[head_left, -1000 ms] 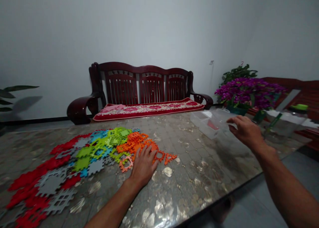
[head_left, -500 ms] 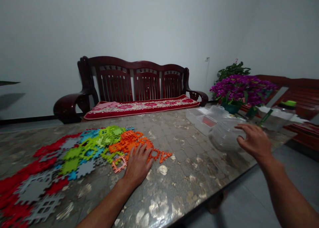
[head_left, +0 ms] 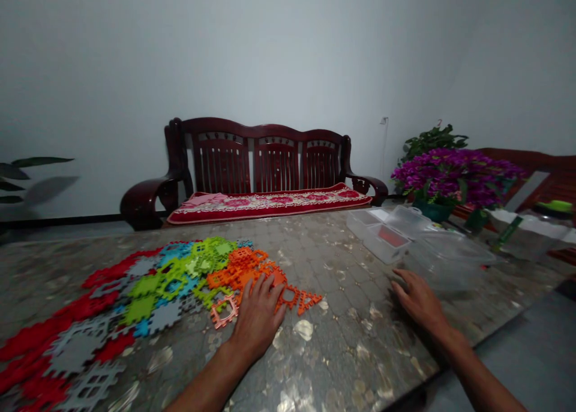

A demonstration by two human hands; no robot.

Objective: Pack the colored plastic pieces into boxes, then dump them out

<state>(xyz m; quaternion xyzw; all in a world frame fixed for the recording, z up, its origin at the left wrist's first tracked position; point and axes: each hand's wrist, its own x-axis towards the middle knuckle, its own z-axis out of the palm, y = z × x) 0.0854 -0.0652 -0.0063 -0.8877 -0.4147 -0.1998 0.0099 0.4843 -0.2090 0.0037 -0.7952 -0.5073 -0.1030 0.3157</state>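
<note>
My left hand [head_left: 261,309] lies open, fingers spread, on the near edge of a heap of orange plastic pieces [head_left: 242,267] with notched edges. A pinkish-orange frame-shaped piece [head_left: 225,311] lies just left of it. Pointed orange pieces [head_left: 308,301] stick out to its right. Over the tabletop, my right hand [head_left: 419,301] is open with nothing visible in it. Beyond its fingertips sits a clear plastic container [head_left: 450,259], slightly blurred. Beside that stands a divided clear box [head_left: 380,244] with something reddish in one compartment.
Green pieces [head_left: 143,309], blue pieces [head_left: 171,255], grey pieces [head_left: 75,349] and red pieces [head_left: 58,322] spread leftward across the patterned table [head_left: 342,346]. Purple flowers [head_left: 454,175] and a green-lidded bottle [head_left: 555,211] stand at the right. A wooden bench [head_left: 270,154] is behind.
My right hand has come down and left, away from the clear container, which now sits farther right. My left hand stays on the orange pieces. The view has shifted slightly.
</note>
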